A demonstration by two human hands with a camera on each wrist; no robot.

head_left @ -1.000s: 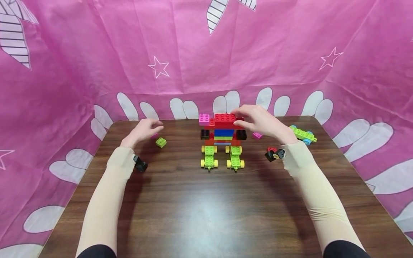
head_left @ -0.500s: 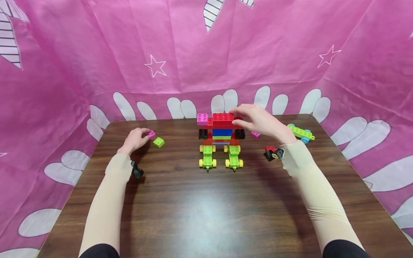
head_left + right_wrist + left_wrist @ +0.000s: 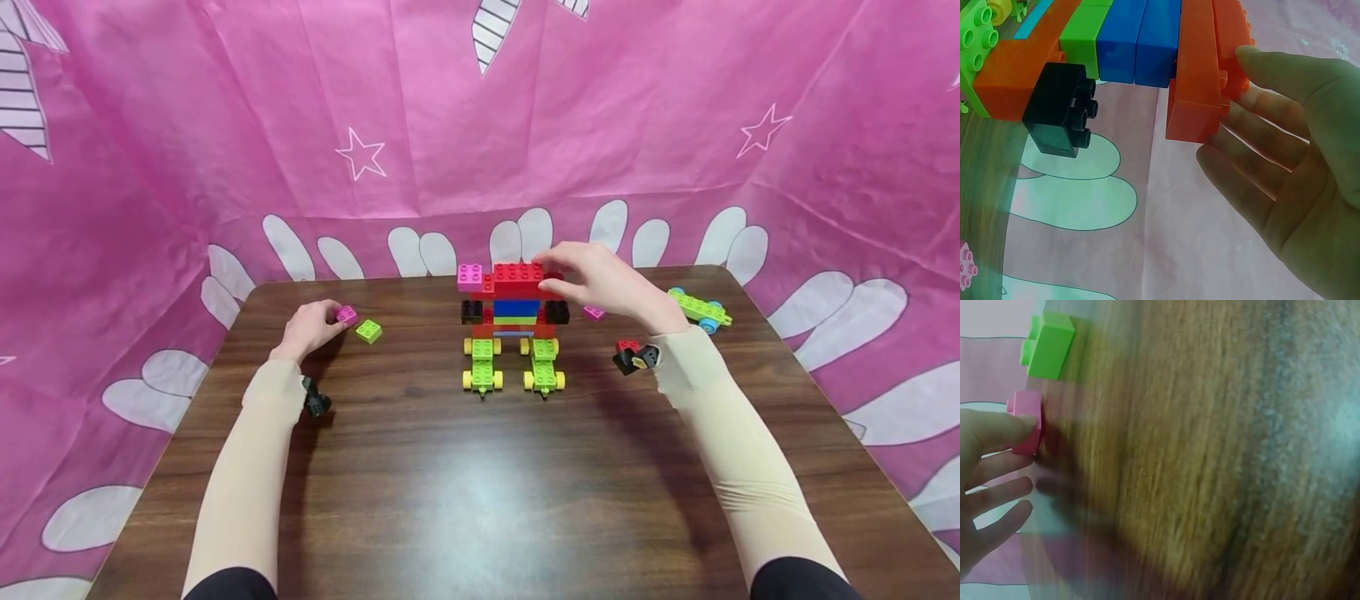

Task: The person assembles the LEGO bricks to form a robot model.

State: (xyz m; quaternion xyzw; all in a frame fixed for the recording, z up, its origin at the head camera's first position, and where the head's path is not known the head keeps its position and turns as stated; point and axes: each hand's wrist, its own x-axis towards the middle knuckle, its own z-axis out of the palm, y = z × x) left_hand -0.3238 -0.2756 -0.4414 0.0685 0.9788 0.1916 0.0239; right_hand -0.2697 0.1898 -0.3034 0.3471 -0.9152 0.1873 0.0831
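Observation:
In the head view my left hand (image 3: 303, 329) pinches a pink toy brick (image 3: 347, 315) at the table's back left. The left wrist view shows the thumb across that brick's side, with the other fingers spread below. A lime green brick (image 3: 1050, 347) lies beside it. At the back middle stands a figure built of bricks, with lime wheeled bases (image 3: 482, 367) as feet and a pink brick (image 3: 470, 276) on its left top. My right hand (image 3: 600, 271) holds the figure's top red brick (image 3: 519, 275) at its right end, thumb in front and fingers behind.
Right of the figure lie another pink brick (image 3: 593, 312) and a red brick (image 3: 627, 345), partly behind the wrist camera (image 3: 637, 359). A lime wheeled base with blue wheels (image 3: 701, 309) stands at the back right. A pink curtain (image 3: 442, 108) hangs behind the table (image 3: 420, 467).
My left hand has come down and left to the pink brick, which it now pinches and has shifted slightly left from the green one. The right hand stays on the figure.

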